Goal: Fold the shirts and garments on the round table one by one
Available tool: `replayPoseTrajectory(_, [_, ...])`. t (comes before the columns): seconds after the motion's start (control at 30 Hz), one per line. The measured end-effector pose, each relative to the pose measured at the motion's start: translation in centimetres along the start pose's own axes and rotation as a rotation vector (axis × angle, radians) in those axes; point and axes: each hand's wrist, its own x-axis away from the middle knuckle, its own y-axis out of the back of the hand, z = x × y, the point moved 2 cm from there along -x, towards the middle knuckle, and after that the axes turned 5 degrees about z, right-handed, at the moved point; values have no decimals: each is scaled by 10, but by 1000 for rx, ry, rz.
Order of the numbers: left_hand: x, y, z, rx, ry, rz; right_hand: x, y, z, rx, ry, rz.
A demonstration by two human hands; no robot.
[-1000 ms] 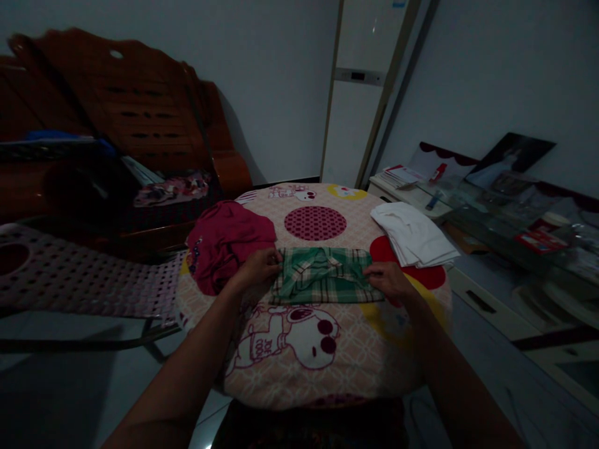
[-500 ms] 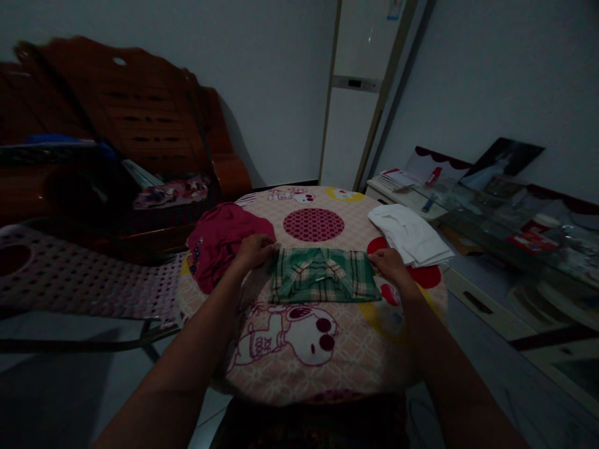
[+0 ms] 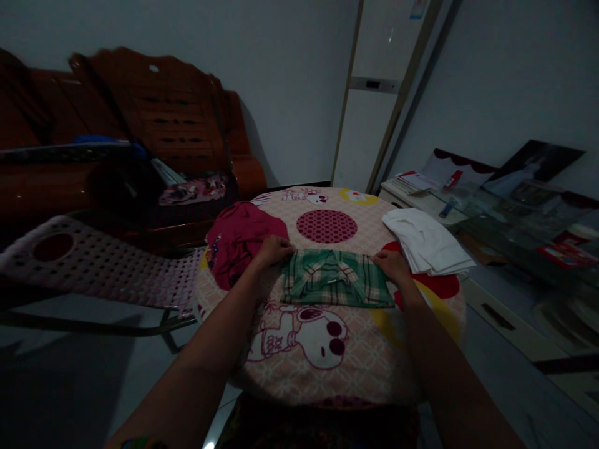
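Observation:
A green plaid shirt, folded into a wide flat shape with its collar upward, lies on the round table. My left hand pinches its far left corner between thumb and fingers. At the far right corner, my right hand has its fingers closed on the cloth. Left of the shirt is a crumpled magenta garment, close beside my left hand. A folded white garment lies beyond my right hand, near the table's right edge.
A patterned tablecloth covers the table. At the left stand a woven chair and a carved wooden sofa. A glass-topped cabinet with various items runs along the right wall. A tall white air conditioner stands behind.
The view has turned slightly left, so everything appears farther right. My right hand has shifted a little inward along the shirt's far edge. The shirt keeps its folded shape.

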Motion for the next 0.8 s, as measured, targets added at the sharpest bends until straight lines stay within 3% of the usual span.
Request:
replayPoseTrajectory(0.17, [-1,-4,-3,-40,40,-125,2,-2,1,-30,2,-31])
replayPoseTrajectory(0.27, [-2,-7,-6,-111,69,-139,3,-3,2,-30,-23,-44])
replayPoseTrajectory(0.37, [-2,-10,-9,-150,35,-141,4,-4,3,-1,-36,-59])
replayPoseTrajectory(0.5, [1,-11,-10,-215,-27,-231,7,-4,5,20,8,-125])
replayPoseTrajectory(0.63, [1,-12,-8,-325,-18,-302,10,-2,8,118,-2,-210])
replayPoseTrajectory(0.8, [-6,-21,-9,-526,61,-303,6,-6,11,242,-58,-204])
